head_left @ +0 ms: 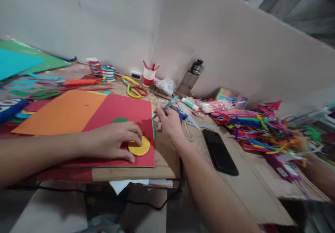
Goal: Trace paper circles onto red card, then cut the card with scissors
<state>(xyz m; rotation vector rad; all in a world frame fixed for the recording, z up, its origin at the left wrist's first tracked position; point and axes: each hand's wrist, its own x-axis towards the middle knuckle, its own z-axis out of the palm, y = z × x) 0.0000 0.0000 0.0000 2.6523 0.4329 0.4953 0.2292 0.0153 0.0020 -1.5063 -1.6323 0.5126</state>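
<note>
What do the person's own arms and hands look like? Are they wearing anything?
The left hand and right hand wear no gloves, and I can't make out any rings. The left forearm and right forearm are bare too, with no sleeve, watch or bracelet showing. They look slim and smooth. The upper arms are out of view.

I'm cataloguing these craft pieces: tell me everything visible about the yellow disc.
The yellow disc is plain, round and thin, perhaps paper or foam. It lies flat on the red sheet, near the sheet's right edge in the picture. The left hand covers its upper left part and seems to touch it.
</note>
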